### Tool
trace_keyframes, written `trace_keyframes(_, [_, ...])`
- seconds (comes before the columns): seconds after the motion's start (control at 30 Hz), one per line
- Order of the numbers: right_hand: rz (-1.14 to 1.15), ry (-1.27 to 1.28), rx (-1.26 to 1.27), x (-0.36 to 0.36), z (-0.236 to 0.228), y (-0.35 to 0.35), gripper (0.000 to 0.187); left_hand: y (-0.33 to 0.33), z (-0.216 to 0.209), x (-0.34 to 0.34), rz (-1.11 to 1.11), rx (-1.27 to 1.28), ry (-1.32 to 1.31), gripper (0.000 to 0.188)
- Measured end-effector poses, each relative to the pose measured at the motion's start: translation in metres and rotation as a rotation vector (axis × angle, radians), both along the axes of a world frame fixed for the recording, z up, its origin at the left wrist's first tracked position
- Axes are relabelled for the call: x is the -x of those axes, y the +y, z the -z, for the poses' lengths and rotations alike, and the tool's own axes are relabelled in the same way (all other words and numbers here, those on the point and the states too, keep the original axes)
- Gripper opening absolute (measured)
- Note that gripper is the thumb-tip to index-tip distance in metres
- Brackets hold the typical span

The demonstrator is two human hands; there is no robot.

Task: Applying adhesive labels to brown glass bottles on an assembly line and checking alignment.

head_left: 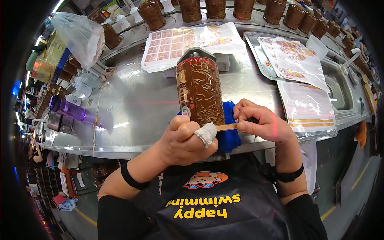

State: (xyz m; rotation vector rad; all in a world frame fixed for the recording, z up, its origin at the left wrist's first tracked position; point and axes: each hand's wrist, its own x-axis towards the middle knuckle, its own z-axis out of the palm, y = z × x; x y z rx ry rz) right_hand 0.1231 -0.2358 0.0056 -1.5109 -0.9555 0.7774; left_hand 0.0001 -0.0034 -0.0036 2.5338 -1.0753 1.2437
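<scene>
A brown embossed jar (pixel 206 90) with gold lettering and a dark many-sided end lies tilted away from me on a blue cloth (pixel 232 141). At its near end my left hand (pixel 182 142) is closed, with a white knitted cover (pixel 206 134) round one finger. A narrow gold strip (pixel 227 127) runs from beside that covered finger to my right hand (pixel 258 120), which pinches its free end between thumb and fingers. What lies inside the left fist is hidden; it presses against the jar's near end.
Sticker sheets (pixel 172 44) lie beyond the jar on the steel table (pixel 132 104). A tray (pixel 264 60) with more sheets, a sheet with gold bands (pixel 306 106) and a sink (pixel 338 88) are right. Brown jars (pixel 190 10) line the back; a purple bottle (pixel 72 110) is left.
</scene>
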Motion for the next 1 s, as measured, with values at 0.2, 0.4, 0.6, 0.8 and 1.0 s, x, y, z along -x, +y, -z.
trace_keyframes(0.2, [-0.005, 0.029, 0.014, -0.002, 0.000, 0.001, 0.026, 0.007, 0.011, 0.007, -0.003, 0.116, 0.019, 0.020])
trace_keyframes(0.4, [-0.007, -0.011, 0.006, -0.004, 0.004, 0.002, 0.026, 0.002, 0.006, 0.001, -0.008, 0.017, 0.033, 0.023])
trace_keyframes(0.6, [-0.007, -0.006, 0.004, -0.004, 0.005, 0.003, 0.028, 0.004, 0.005, 0.003, -0.017, 0.020, -0.023, 0.023])
trace_keyframes(0.8, [-0.026, -0.013, 0.018, -0.006, 0.008, 0.003, 0.029, 0.000, 0.000, 0.001, -0.030, 0.002, 0.013, 0.022])
trace_keyframes(1.0, [-0.017, 0.008, 0.010, -0.005, 0.006, 0.004, 0.029, 0.004, -0.001, 0.001, 0.013, 0.029, 0.060, 0.022])
